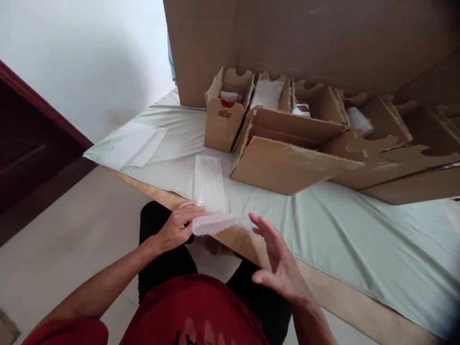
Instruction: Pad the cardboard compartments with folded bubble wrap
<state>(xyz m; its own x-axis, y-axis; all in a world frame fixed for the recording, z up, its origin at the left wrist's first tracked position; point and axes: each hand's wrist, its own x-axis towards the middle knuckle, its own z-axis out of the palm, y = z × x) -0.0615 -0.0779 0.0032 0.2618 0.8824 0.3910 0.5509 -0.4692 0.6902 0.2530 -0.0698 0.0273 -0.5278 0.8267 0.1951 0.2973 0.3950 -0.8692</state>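
My left hand (pixel 178 225) pinches the near end of a strip of bubble wrap (pixel 210 189) that lies along the table's front edge, with the near end folded or rolled up (pixel 212 223). My right hand (pixel 276 258) hovers just right of that folded end, fingers spread, palm turned toward it, holding nothing. The wrap stretches away from me toward the cardboard boxes.
A pale green cloth (pixel 323 230) covers a wooden table (pixel 334 297). Several open cardboard boxes (pixel 287 153) stand at the back, some holding white wrapped items (pixel 268 93). A tall cardboard sheet (pixel 305 38) rises behind. A dark wooden door (pixel 28 139) is at left, tiled floor below.
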